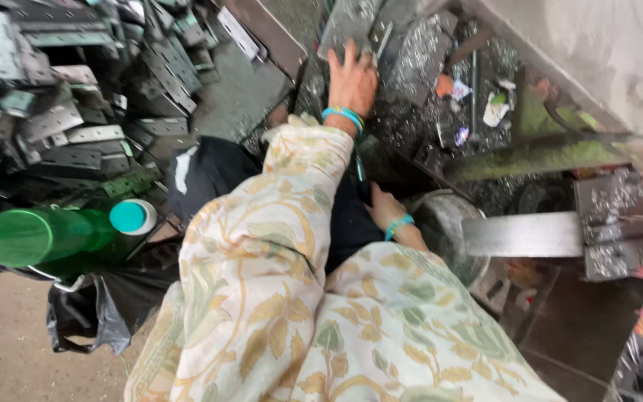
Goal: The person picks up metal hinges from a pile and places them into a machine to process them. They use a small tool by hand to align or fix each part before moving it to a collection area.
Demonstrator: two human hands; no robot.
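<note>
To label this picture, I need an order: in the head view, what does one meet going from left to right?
green bottle → pile of perforated metal brackets → black bag → left hand on a metal plate → right hand → round metal pot → flat steel bar → grey metal block

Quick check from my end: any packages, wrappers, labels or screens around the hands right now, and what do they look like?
Green bottle: lying at far left, translucent green with a teal cap.
Crumpled wrappers: among metal shavings right of the left hand, white, green and orange scraps.
Black plastic bag: lower left on the floor, crumpled, glossy.
No screens or signs show.
</note>
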